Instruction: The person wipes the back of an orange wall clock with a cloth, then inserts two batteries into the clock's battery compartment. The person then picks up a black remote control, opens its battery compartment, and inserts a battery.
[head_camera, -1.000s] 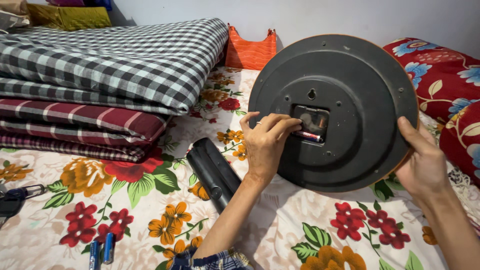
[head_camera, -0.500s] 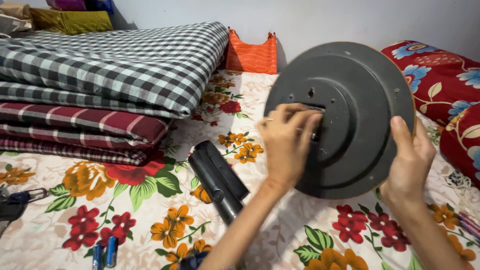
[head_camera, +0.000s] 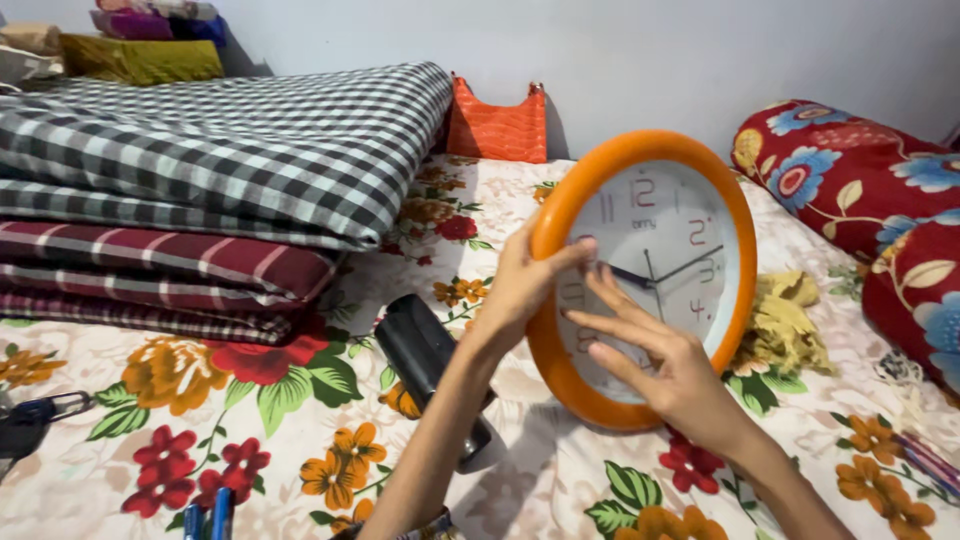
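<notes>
Orange-rimmed round plastic wall clock (head_camera: 660, 250) stands face-up between both hands: left hand (head_camera: 520, 285) grips its rim, right hand (head_camera: 665, 365) lies open-fingered on the glass, black cylinder (head_camera: 430, 365) just beside the left wrist.

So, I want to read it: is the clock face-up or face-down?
Neither: the orange clock stands on edge, dial toward the camera, hands visible.
</notes>
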